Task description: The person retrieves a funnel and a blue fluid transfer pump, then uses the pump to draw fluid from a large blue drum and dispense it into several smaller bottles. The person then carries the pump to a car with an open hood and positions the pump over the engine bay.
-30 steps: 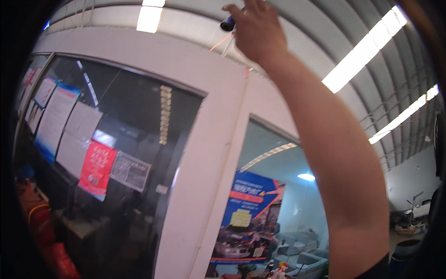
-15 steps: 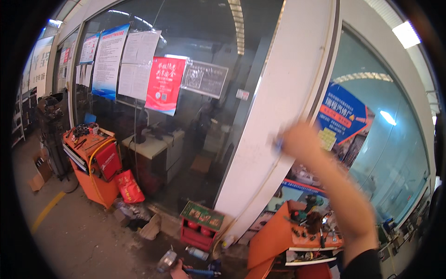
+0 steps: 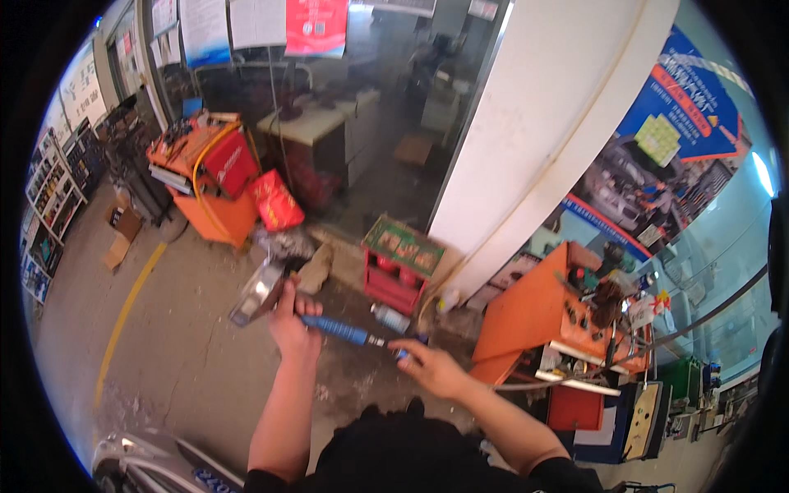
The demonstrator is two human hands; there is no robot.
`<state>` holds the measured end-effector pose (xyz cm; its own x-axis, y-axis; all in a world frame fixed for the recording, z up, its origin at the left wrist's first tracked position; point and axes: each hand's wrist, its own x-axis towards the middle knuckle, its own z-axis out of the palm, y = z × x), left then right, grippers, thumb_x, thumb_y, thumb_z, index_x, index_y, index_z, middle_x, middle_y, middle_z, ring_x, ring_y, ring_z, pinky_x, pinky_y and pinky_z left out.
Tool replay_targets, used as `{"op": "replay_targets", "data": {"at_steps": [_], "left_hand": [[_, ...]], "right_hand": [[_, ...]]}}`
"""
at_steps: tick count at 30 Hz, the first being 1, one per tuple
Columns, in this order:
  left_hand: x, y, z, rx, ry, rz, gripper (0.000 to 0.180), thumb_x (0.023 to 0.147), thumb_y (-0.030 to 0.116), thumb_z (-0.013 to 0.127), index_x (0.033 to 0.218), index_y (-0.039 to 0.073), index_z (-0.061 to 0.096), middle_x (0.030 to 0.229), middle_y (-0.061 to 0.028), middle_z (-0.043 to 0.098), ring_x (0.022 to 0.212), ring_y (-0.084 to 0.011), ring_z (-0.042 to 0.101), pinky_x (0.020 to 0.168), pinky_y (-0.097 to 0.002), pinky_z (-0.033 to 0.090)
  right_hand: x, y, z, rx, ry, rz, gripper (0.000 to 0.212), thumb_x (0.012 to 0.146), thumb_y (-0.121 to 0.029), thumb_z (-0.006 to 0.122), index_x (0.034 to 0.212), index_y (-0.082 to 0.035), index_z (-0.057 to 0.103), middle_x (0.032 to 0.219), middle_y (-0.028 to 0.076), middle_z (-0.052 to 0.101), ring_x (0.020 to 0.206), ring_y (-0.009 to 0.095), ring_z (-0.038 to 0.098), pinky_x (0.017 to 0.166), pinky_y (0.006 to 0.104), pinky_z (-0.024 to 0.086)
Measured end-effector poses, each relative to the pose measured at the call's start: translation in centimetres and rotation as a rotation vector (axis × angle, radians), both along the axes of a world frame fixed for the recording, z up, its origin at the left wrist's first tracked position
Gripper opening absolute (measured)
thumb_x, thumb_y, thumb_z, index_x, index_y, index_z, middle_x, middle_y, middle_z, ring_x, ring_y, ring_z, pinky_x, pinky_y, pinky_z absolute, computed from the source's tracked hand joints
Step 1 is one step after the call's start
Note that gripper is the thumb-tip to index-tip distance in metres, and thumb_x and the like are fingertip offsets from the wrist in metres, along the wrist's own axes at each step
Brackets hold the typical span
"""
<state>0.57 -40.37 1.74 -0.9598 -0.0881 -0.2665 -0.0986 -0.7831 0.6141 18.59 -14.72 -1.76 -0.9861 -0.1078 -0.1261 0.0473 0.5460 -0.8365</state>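
My left hand [image 3: 294, 324] is wrapped round an air tool [image 3: 339, 329] with a rounded silver metal head and a ribbed blue handle. The head points to the left, and the handle slopes down to the right. At the handle's tail end, the fingers of my right hand [image 3: 436, 371] pinch a small blue fitting [image 3: 402, 354]. From behind that hand a grey hose [image 3: 526, 385] runs off to the right and curves upward. Whether the fitting is joined to the tool cannot be made out.
A red stool-like stand [image 3: 393, 283] with a green top is by the white pillar [image 3: 534, 123], a plastic bottle [image 3: 389, 319] before it. An orange tool cart [image 3: 514, 316] stands right, another [image 3: 215, 215] left. A silver vehicle part [image 3: 156, 460] lies lower left.
My right hand has come down from in front of the pillar to the tail of the air tool. My left hand has lifted the tool higher into view. The view has tilted downward.
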Motion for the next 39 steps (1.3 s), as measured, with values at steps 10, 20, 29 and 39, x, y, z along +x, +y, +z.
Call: {"op": "replay_targets", "data": {"at_steps": [10,20,29,39], "left_hand": [[2.5,0.9,3.0,-0.066,0.094,-0.050,0.019,0.118,0.021,0.066,0.121,0.004,0.072,0.072,0.0068,0.038,0.065,-0.0088,0.039,0.063,-0.0310,0.039],[4.1,1.1,4.1,-0.033,0.187,-0.003,0.018,0.119,0.019,0.065,0.119,0.002,0.071,0.072,0.0049,0.039,0.063,-0.0099,0.043,0.059,-0.0317,0.043],[5.7,1.8,0.0,-0.028,0.292,-0.274,0.021,0.118,0.022,0.066,0.121,0.001,0.067,0.077,0.0044,0.043,0.070,-0.0122,0.046,0.069,-0.0330,0.046],[0.1,-7.1,-17.6,0.204,-0.013,-0.495,0.054,0.113,0.040,0.068,0.159,0.012,0.062,0.158,-0.0149,0.068,0.140,-0.0343,0.068,0.120,-0.0538,0.056]], "right_hand": [[0.2,-1.9,7.8,0.111,0.197,0.058,0.044,0.112,-0.032,0.073,0.153,-0.016,0.067,0.132,0.013,0.078,0.110,0.036,0.077,0.094,0.0458,0.062],[0.6,-3.1,9.2,0.088,0.178,0.038,0.039,0.113,-0.036,0.074,0.143,-0.011,0.073,0.110,0.012,0.080,0.094,0.036,0.077,0.082,0.0449,0.060],[-0.1,-5.2,7.3,0.031,0.050,0.001,0.066,0.108,-0.034,0.078,0.166,-0.013,0.055,0.129,0.019,0.074,0.114,0.042,0.075,0.093,0.0497,0.062],[0.7,0.0,2.2,0.393,0.008,-0.154,0.055,0.099,-0.023,0.082,0.150,-0.010,0.066,0.139,0.019,0.072,0.126,0.045,0.072,0.103,0.0503,0.061]]}}
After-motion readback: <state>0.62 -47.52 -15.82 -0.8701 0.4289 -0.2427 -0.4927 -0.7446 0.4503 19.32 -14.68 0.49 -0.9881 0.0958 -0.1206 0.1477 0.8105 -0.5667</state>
